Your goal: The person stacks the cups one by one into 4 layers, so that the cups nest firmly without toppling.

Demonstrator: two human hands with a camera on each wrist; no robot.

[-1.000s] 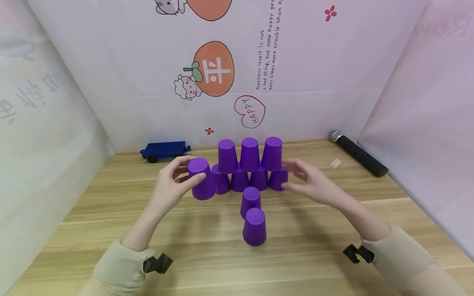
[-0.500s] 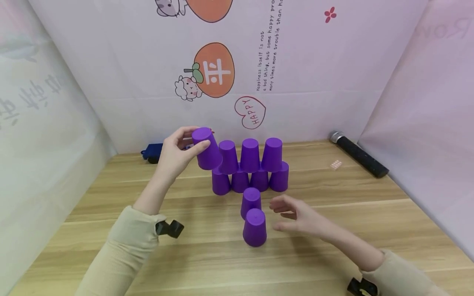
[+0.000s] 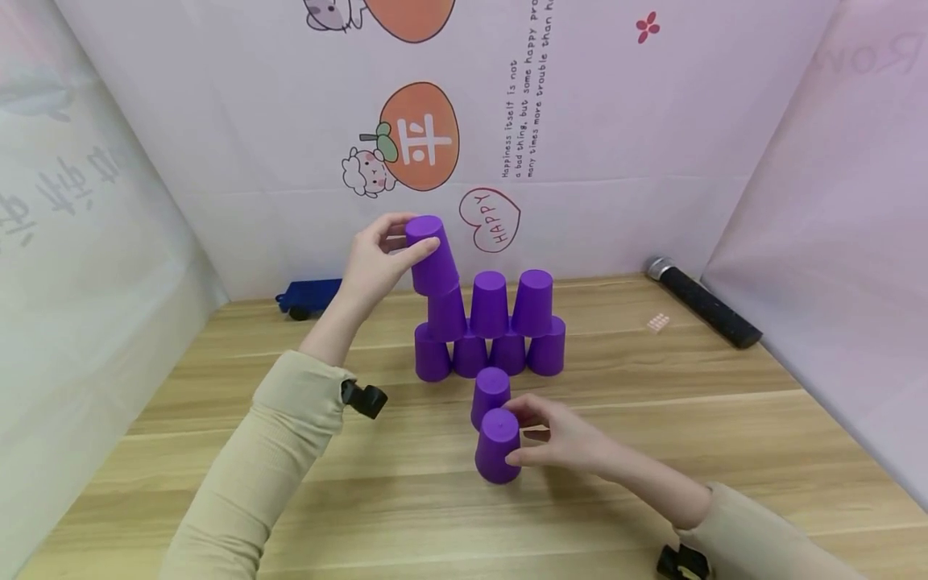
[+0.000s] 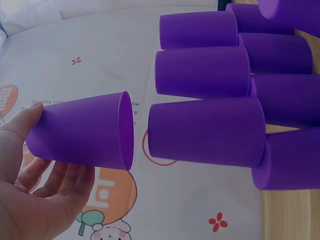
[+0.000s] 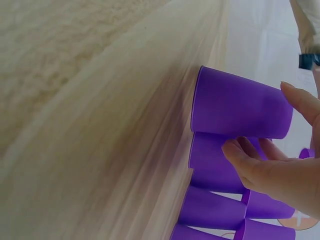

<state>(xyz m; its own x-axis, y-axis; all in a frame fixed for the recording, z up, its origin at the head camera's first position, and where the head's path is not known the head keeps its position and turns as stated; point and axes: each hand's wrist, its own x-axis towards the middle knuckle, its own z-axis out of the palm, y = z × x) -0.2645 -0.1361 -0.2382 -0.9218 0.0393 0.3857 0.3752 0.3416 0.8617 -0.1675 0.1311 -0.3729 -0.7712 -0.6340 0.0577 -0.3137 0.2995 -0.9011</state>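
Observation:
My left hand pinches an upside-down purple cup, thumb on one side and fingers on the other. The left wrist view shows a gap between this cup's rim and the base of the top-row left cup. A two-level row of purple cups stands behind, three over a wider bottom row. Nearer, two upside-down cups stand one before the other. My right hand has thumb and fingers around the front cup; its fingers reach between that cup and the one behind.
A blue toy wagon is at the back left, partly hidden by the left arm. A black microphone lies at the back right beside a small pale patch on the wooden table. Printed cloth walls the sides and back.
My left hand has raised its cup from beside the row to above the top-row left cup. My right hand has left the row's right end and come around the front cup.

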